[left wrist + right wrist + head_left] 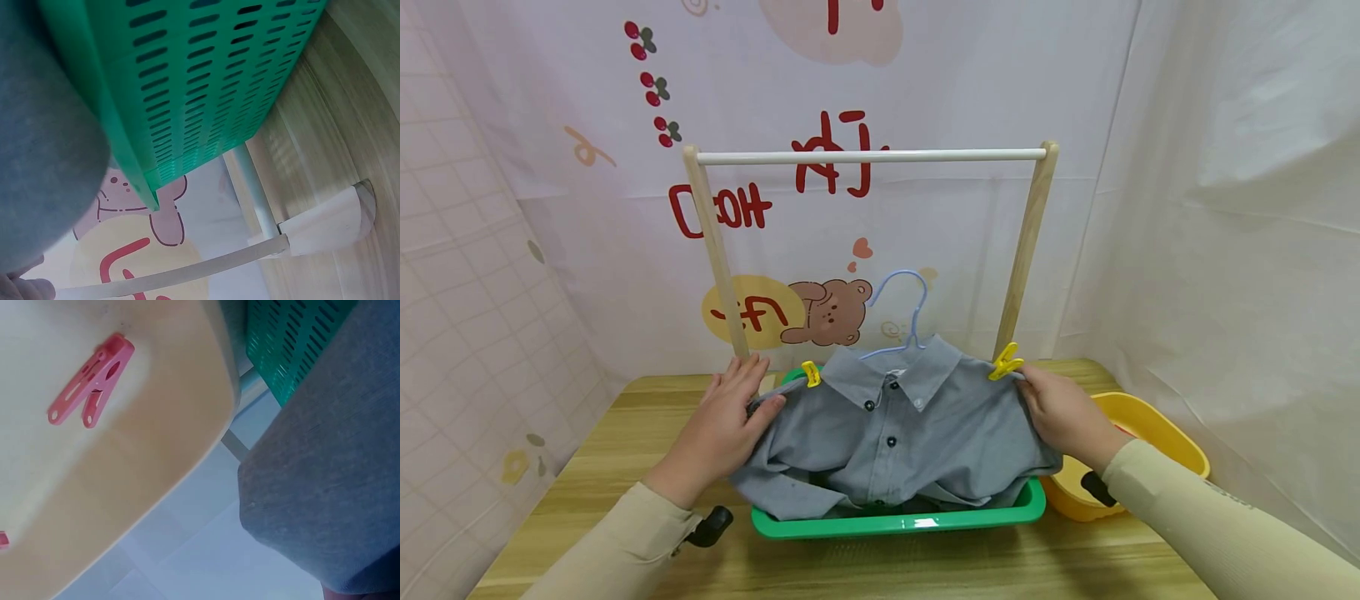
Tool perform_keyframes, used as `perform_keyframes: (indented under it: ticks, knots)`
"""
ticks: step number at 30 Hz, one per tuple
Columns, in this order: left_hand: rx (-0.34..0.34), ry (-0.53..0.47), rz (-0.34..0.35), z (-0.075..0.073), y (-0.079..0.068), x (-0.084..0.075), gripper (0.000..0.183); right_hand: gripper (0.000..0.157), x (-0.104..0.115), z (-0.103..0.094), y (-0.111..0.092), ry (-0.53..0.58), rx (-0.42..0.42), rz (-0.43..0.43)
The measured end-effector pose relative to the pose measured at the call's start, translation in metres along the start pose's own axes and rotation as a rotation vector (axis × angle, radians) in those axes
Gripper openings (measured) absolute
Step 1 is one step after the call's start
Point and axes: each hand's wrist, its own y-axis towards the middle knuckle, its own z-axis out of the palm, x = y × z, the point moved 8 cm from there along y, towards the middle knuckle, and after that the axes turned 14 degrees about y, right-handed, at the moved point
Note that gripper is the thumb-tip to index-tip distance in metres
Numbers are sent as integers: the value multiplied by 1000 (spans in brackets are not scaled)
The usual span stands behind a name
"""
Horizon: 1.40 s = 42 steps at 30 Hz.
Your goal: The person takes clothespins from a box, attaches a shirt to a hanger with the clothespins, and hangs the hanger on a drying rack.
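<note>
A grey button-up shirt [891,442] faces me upright in the green basket [917,523], its lower part inside. A light blue hanger [917,321] shows its hook above the collar; the rest is mostly hidden in the shirt. Yellow clothespins sit on both shoulders, one on the left [811,373] and one on the right [1006,362]. My left hand [722,425] holds the left shoulder edge, thumb in front and fingers stretched beyond it. With its fingers curled, my right hand [1067,412] grips the right shoulder beside the clothespin.
Behind the basket stands a wooden rack with a white bar [872,156]. A yellow basin [1157,433] at the right contains pink clothespins [94,381]. All of it rests on a wood-grain table [617,450], with a printed cloth [962,83] behind.
</note>
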Motion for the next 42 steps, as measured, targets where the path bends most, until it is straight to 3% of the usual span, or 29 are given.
perform_keyframes:
  ticks: [23, 42]
  knots:
    - [-1, -6, -9, 0, -3, 8, 68, 16, -7, -3, -4, -42, -4, 23]
    - [8, 25, -5, 3, -6, 7, 70, 15, -4, -2, -4, -11, 0, 12]
